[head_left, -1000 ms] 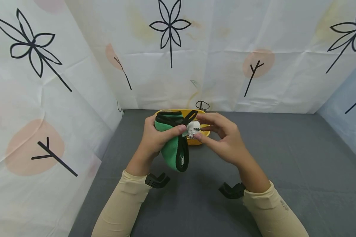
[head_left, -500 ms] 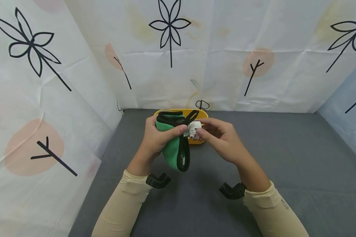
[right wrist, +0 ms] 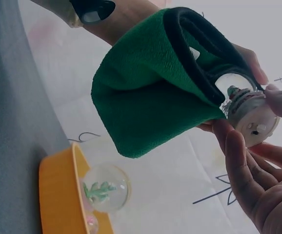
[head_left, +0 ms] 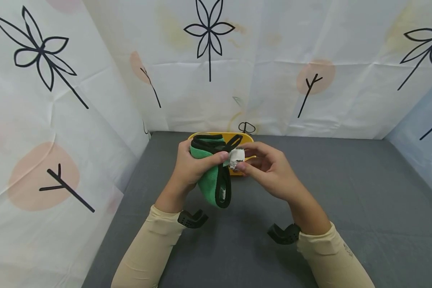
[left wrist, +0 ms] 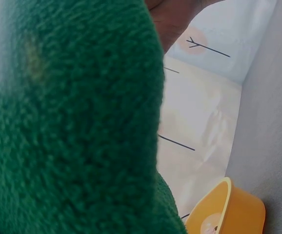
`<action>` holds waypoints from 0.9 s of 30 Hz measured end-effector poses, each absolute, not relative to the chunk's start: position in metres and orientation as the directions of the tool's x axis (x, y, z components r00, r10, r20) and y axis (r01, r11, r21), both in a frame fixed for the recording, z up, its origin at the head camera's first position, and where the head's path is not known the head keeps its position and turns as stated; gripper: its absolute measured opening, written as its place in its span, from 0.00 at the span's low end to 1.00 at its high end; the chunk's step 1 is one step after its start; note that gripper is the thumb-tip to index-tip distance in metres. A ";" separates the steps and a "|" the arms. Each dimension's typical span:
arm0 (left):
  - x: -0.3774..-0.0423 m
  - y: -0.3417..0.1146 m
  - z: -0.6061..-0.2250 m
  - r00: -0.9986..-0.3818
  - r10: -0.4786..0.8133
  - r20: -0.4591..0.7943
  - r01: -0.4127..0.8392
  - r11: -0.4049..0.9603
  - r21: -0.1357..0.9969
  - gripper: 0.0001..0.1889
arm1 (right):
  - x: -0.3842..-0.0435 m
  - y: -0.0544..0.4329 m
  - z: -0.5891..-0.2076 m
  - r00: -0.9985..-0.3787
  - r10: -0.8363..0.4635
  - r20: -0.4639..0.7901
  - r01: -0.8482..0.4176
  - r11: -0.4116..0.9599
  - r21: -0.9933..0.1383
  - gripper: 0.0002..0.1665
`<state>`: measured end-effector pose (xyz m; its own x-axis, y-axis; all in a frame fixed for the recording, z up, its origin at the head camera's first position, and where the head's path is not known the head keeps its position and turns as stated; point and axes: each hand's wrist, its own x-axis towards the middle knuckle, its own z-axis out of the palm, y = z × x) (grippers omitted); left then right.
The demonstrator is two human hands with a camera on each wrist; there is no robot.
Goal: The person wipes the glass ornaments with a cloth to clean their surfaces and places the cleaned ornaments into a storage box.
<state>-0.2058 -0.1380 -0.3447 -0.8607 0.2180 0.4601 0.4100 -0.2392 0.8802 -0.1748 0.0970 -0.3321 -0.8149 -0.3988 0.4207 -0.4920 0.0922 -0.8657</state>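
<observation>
A small snow globe with a white base [head_left: 237, 159] is up between both hands, in front of the yellow bin. My left hand [head_left: 193, 163] grips a green cloth [head_left: 208, 184] with black edging, folded round the clear dome. The thumb and fingers of my right hand [head_left: 270, 170] pinch the base from the other side. In the right wrist view the globe [right wrist: 253, 119] lies on its side, a little coloured figure showing inside the dome. Green cloth [left wrist: 77, 122] fills much of the left wrist view, hiding the globe there.
Behind the hands, a yellow bin [head_left: 248, 138] stands on the grey table [head_left: 338, 192] near the back wall. Another clear globe [right wrist: 112, 195] with a green cactus-like figure sits in it. White patterned fabric [head_left: 266, 92] hangs at the back and sides.
The white base has turned in my right hand, and different markings face the head camera. My right fingers have shifted their hold on it. The left hand and cloth stay nearly still.
</observation>
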 end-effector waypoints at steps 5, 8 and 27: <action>-0.206 -0.138 -0.344 -0.876 0.203 0.436 0.388 -0.238 0.890 0.22 | -0.173 0.094 -0.332 -0.800 -0.388 0.457 -0.530 0.100 -0.842 0.24; -0.206 -0.139 -0.344 -0.880 0.201 0.429 0.381 -0.239 0.893 0.22 | -0.172 0.092 -0.332 -0.788 -0.372 0.491 -0.563 0.108 -0.820 0.28; -0.205 -0.139 -0.343 -0.859 0.199 0.471 0.428 -0.226 0.875 0.19 | -0.177 0.087 -0.340 -0.524 -0.367 0.769 -0.851 0.184 -0.492 0.33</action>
